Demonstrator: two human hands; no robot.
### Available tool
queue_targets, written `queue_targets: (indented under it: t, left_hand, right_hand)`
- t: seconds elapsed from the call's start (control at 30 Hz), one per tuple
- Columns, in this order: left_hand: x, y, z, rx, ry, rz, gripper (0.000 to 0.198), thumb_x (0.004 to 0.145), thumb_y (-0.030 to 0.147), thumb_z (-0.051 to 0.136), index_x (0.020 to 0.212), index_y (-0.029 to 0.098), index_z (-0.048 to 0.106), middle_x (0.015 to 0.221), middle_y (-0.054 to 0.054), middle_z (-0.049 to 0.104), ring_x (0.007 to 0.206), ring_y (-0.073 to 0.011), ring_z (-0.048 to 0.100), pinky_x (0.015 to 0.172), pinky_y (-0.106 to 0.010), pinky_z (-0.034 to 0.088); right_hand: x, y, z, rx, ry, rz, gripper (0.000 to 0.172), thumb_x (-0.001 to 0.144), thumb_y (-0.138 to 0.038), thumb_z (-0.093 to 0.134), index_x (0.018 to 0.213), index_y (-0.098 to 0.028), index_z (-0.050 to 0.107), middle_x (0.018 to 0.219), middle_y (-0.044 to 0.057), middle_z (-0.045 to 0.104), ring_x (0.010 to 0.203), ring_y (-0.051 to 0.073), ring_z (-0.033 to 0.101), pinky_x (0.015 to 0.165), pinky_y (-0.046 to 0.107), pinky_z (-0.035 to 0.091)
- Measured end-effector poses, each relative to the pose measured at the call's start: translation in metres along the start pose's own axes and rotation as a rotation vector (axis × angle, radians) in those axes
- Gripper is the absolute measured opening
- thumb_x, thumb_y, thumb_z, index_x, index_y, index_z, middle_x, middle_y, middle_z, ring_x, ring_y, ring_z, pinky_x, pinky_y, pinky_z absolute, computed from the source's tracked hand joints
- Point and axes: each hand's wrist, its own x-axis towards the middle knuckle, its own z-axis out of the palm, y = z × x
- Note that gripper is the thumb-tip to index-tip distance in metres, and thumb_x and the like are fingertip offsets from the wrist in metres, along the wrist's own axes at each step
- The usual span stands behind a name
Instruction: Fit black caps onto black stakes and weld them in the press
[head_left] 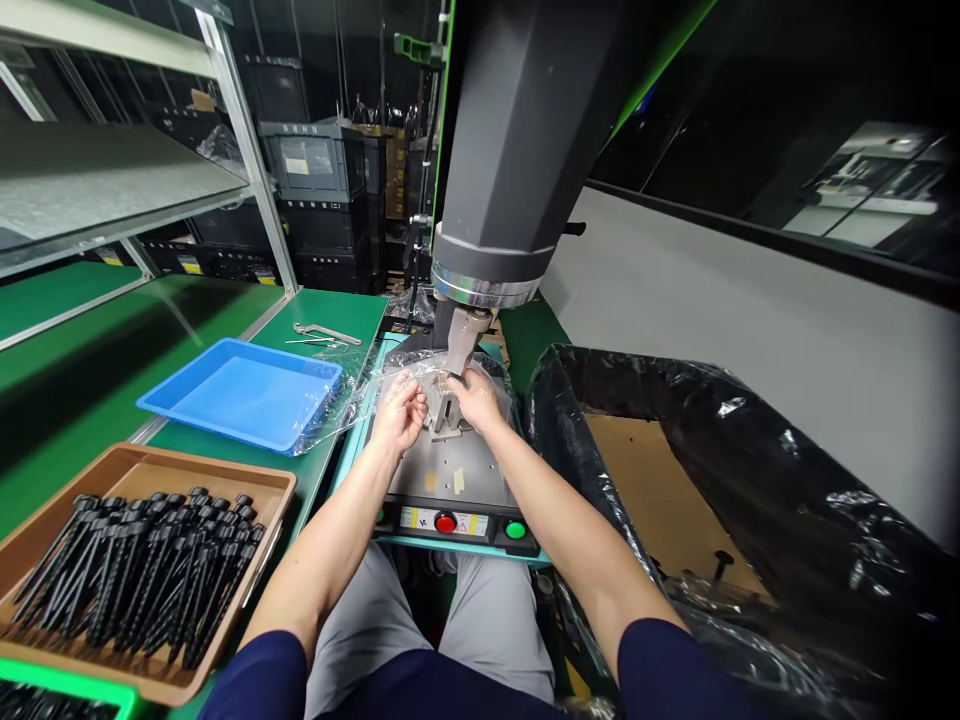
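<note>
My left hand [403, 412] is closed, its fingers curled together beside the metal fixture. What it pinches, if anything, is too small to make out. Clear plastic film [352, 405] lies behind and around it. On the other side of the fixture [445, 412], my right hand [480, 402] is closed on a small black part [456, 381] at the fixture's top. Its fingers are partly hidden. Directly above the hands, the tapered metal horn [462, 338] of a press-like machine [499, 200] points down at the fixture.
To the left are a blue tray [240, 395] and a brown tray [281, 485] of black ribbed stems with round heads. A wrench [326, 331] lies behind. A black-lined bin [637, 470] stands right. The machine's front has red [445, 522] and green [515, 530] buttons.
</note>
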Motion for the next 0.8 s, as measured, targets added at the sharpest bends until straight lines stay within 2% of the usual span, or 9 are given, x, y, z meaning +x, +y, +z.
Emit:
queue_targets:
  t: [0.1,0.2,0.33,0.43,0.5,0.6,0.63,0.73,0.8]
  left_hand:
    - [0.002,0.000,-0.002,0.025,0.037,0.011,0.046,0.076,0.012,0.071,0.116,0.023,0.053,0.069,0.006,0.059,0.052,-0.0037,0.058,0.049,-0.011,0.045]
    - [0.000,-0.004,-0.012,0.087,0.081,0.021,0.051,0.073,0.011,0.072,0.119,0.023,0.053,0.068,0.006,0.059,0.051,-0.0040,0.058,0.048,-0.011,0.045]
    - [-0.014,-0.016,-0.035,0.221,0.216,-0.036,0.038,0.074,0.018,0.072,0.109,0.018,0.058,0.066,0.005,0.059,0.050,-0.0051,0.058,0.046,-0.012,0.044]
    - [-0.044,-0.026,-0.051,0.363,0.306,-0.073,0.031,0.074,0.027,0.074,0.100,0.015,0.061,0.074,0.000,0.064,0.056,-0.0069,0.061,0.047,-0.015,0.045]
    - [-0.075,-0.030,-0.057,0.536,0.220,-0.041,0.035,0.072,0.029,0.076,0.101,0.014,0.063,0.083,-0.004,0.068,0.066,-0.0099,0.064,0.055,-0.018,0.048]
    - [-0.124,-0.030,-0.059,0.832,-0.145,0.008,0.038,0.071,0.031,0.077,0.104,0.014,0.067,0.094,-0.008,0.072,0.084,-0.0169,0.067,0.073,-0.026,0.052]
    - [-0.138,-0.028,-0.059,0.926,-0.215,0.032,0.035,0.072,0.031,0.076,0.102,0.015,0.068,0.093,-0.008,0.072,0.084,-0.0175,0.066,0.076,-0.028,0.052]
    - [-0.164,-0.023,-0.058,1.085,-0.220,0.094,0.024,0.076,0.032,0.072,0.094,0.015,0.071,0.084,-0.005,0.072,0.076,-0.0162,0.064,0.073,-0.028,0.050]
    - [-0.171,-0.022,-0.060,1.047,-0.174,0.086,0.022,0.077,0.033,0.071,0.091,0.015,0.071,0.081,-0.004,0.071,0.074,-0.0157,0.064,0.072,-0.028,0.050]
  right_hand:
    - [-0.013,-0.006,-0.007,0.016,0.056,0.017,0.017,0.079,-0.026,0.063,0.094,-0.018,0.067,0.112,0.010,0.066,0.113,0.027,0.056,0.103,0.042,0.039]
    - [-0.056,-0.011,-0.015,0.103,0.068,0.056,0.022,0.078,-0.028,0.066,0.098,-0.019,0.066,0.114,0.009,0.067,0.113,0.027,0.058,0.104,0.044,0.039]
    - [-0.129,-0.020,-0.020,0.386,-0.084,0.126,0.028,0.080,-0.034,0.069,0.104,-0.022,0.062,0.106,0.007,0.071,0.102,0.024,0.066,0.096,0.042,0.048]
    - [-0.163,-0.029,-0.021,0.577,-0.147,0.207,0.032,0.078,-0.041,0.073,0.099,-0.022,0.057,0.096,0.007,0.073,0.091,0.024,0.070,0.086,0.040,0.054]
    - [-0.173,-0.035,-0.022,0.635,-0.145,0.242,0.036,0.076,-0.044,0.076,0.097,-0.022,0.056,0.094,0.007,0.074,0.090,0.024,0.071,0.086,0.040,0.055]
    - [-0.178,-0.041,-0.021,0.691,-0.170,0.258,0.041,0.074,-0.048,0.077,0.097,-0.023,0.056,0.094,0.008,0.074,0.091,0.024,0.071,0.086,0.040,0.055]
    - [-0.179,-0.043,-0.021,0.707,-0.181,0.272,0.041,0.074,-0.050,0.077,0.097,-0.022,0.056,0.093,0.008,0.074,0.090,0.025,0.071,0.085,0.040,0.056]
    - [-0.181,-0.046,-0.017,0.752,-0.211,0.319,0.045,0.075,-0.053,0.076,0.100,-0.021,0.057,0.094,0.009,0.074,0.092,0.025,0.070,0.083,0.040,0.057]
    - [-0.184,-0.047,-0.014,0.755,-0.259,0.324,0.049,0.075,-0.054,0.075,0.107,-0.020,0.059,0.100,0.010,0.073,0.099,0.026,0.068,0.087,0.041,0.055]
